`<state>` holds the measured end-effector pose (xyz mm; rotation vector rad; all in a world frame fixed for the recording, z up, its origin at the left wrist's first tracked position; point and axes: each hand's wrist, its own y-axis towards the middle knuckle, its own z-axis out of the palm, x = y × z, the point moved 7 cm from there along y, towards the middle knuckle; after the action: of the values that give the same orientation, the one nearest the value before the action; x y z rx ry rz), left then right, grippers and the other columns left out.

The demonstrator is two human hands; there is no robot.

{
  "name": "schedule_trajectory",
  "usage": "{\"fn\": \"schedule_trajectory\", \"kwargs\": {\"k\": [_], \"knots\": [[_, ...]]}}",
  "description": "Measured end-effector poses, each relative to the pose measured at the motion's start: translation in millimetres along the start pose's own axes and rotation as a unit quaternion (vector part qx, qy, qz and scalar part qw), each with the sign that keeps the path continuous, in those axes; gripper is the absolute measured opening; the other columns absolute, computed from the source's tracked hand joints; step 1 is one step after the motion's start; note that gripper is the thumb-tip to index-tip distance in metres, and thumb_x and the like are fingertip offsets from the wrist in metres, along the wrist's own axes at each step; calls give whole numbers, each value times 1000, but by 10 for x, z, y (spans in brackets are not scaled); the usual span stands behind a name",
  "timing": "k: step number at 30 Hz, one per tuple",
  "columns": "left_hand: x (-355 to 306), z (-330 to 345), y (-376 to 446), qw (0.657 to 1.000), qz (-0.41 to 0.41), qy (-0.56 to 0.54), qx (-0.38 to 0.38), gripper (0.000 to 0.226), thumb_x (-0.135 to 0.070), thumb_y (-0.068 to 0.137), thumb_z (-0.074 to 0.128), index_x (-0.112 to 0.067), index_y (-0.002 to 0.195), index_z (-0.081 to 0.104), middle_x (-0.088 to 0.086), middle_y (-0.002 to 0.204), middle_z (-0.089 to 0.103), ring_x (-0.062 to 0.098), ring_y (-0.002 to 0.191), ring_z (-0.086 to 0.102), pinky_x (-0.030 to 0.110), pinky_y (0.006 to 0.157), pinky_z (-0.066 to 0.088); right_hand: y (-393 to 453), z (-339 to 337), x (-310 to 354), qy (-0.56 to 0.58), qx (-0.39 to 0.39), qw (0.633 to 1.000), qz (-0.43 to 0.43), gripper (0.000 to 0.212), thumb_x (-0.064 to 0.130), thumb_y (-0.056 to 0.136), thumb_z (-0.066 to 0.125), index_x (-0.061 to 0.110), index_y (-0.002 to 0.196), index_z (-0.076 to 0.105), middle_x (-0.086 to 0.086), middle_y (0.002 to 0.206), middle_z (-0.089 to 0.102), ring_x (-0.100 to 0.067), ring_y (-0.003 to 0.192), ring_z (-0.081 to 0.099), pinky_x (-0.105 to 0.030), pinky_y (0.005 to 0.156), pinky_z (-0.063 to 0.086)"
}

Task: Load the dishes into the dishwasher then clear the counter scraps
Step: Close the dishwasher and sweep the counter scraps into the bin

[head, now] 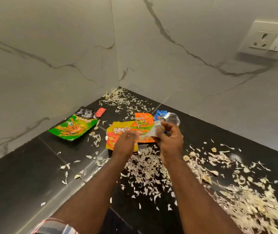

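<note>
Garlic peels (145, 168) lie scattered over the black counter (25, 174), thickest at the right. My right hand (169, 139) grips a crumpled silver wrapper (172, 118), lifted a little above the counter. My left hand (125, 142) is over a yellow Bingo snack packet (116, 130), fingers curled down on it; whether it grips the packet is unclear. Behind it lies an orange packet (144, 121), with a blue wrapper (158, 114) beside it. A green snack packet (74, 127) and a small red wrapper (100, 112) lie at the left by the wall.
White marble walls (67, 56) meet in a corner behind the counter. A wall socket with a switch (268, 39) sits at the upper right. More peels (119, 97) pile in the far corner.
</note>
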<state>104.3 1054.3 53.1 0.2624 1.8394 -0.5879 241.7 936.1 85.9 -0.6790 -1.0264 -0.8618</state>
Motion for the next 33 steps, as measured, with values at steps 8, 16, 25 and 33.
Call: {"fn": "schedule_trajectory", "kwargs": {"k": [8,16,25,33], "knots": [[159,-547,468,973,-114,-200,1,34,1,92,64,-13,122,59,11,104,71,27,87,70,49,80,60,159,457,-544,-154,48,985,55,10,13,93,71,18,97,64,-8,105,72,-29,97,71,-57,83,59],[239,-646,709,997,-51,-33,-56,52,-6,93,67,-16,141,48,5,119,63,26,97,63,38,71,56,463,341,-526,-585,10,810,-31,22,20,91,57,17,110,68,-7,108,69,-28,101,61,-35,79,51],[179,-532,683,925,-37,372,-66,53,-50,84,71,-34,132,56,4,137,54,34,130,40,48,103,34,447,290,-696,-738,85,669,-27,34,36,97,57,10,116,67,-10,121,60,-33,115,56,-45,94,49],[180,-305,689,949,-11,306,-78,35,-27,78,81,-25,109,64,14,125,55,33,120,50,41,101,40,417,25,-604,-702,130,700,-4,16,5,84,61,13,94,69,-8,100,71,-28,99,64,-34,76,50]]}}
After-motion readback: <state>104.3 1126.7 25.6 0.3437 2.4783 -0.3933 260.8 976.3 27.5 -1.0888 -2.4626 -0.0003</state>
